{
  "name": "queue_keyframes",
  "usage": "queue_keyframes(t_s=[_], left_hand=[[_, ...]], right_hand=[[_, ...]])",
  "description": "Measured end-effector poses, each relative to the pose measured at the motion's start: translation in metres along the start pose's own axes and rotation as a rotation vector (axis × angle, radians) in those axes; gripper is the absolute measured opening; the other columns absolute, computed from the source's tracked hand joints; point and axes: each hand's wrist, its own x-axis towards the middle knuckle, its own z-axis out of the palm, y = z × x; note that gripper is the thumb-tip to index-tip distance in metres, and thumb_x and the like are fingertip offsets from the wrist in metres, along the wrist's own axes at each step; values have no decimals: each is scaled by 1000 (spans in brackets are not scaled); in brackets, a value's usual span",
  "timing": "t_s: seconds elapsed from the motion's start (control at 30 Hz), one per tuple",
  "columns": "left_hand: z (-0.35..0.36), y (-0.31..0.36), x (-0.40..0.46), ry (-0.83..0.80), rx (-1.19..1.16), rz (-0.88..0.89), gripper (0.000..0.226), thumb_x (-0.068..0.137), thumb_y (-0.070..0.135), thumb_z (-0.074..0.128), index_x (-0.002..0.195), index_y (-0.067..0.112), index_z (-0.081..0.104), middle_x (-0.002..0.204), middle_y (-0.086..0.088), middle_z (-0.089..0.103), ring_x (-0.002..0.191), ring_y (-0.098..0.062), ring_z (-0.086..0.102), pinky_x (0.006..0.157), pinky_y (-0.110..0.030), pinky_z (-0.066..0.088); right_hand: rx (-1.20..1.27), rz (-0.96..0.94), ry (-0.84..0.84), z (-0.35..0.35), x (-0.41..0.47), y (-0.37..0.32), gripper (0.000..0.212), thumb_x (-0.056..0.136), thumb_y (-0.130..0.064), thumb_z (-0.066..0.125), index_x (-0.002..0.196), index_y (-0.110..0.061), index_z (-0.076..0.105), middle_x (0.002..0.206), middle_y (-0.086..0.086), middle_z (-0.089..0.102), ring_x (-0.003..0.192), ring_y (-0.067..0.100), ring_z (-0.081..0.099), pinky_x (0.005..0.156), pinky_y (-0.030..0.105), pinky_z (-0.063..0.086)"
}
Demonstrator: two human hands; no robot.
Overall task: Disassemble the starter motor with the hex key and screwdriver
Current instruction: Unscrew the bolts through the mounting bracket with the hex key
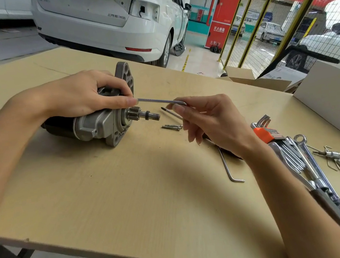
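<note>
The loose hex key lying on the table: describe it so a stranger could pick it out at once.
Start at the wooden table, then find the right hand. The loose hex key lies flat just beyond that wrist, toward the near edge. Unlike the keys clipped in the orange holder, it lies alone, its short bend pointing right.

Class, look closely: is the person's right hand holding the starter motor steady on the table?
No: the left hand grips the grey metal starter motor, while the right hand pinches a silver L-shaped hex key.
</note>
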Motion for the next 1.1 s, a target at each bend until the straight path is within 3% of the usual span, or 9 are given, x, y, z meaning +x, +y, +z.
queue_keyframes(t_s=[0.2, 0.4, 0.47, 0.6, 0.77, 1.1], left_hand=[[0, 0, -1, 2, 3, -7, 27, 72, 70, 57, 88, 52, 69, 93, 30, 55, 90, 10, 53, 77, -25, 39], [0, -1, 0, 14, 10, -1, 28, 71, 70, 58, 88, 51, 70, 96, 25, 57, 93, 7, 54, 82, -24, 40], [0, 0, 0, 8, 5, -1, 28, 71, 70, 58, 88, 51, 69, 95, 27, 56, 92, 8, 54, 80, -24, 40], [0, 1, 0, 13, -3, 0, 27, 70, 70, 58, 87, 51, 69, 94, 26, 56, 91, 8, 54, 77, -23, 38], [-1, 0, 0, 11, 5, -3, 28, 71, 70, 58, 88, 51, 69, 96, 23, 57, 92, 7, 54, 79, -25, 40], [-1, -1, 0, 13, 18, 13, 25, 72, 69, 58, 87, 52, 69, 95, 27, 56, 93, 7, 54, 80, -24, 39]], right_hand=[[-24, 55, 24, 5, 2, 3, 11, 95, -15, 67, 97, -11, 77, 61, -2, 63, 51, 12, 60, 45, 22, 48], [-174, 423, 33, 6, 3, 6, 32, 99, -28, 59, 80, -7, 74, 54, -7, 62, 45, 8, 55, 42, 19, 41], [-47, 559, 12, 5, 4, 5, 36, 100, -22, 53, 71, -8, 70, 54, -3, 57, 41, 10, 49, 39, 19, 36], [442, 751, -50, 2, 9, 2, 40, 97, -22, 39, 62, -10, 56, 50, -1, 44, 36, 11, 35, 32, 16, 25], [593, 765, -117, 2, 9, 3, 46, 97, -40, 47, 60, -14, 52, 52, -4, 34, 37, 8, 27, 31, 17, 20], [542, 582, -87, 4, 7, 6, 37, 94, -43, 57, 67, -20, 46, 55, -8, 32, 41, 6, 27, 34, 16, 23]])
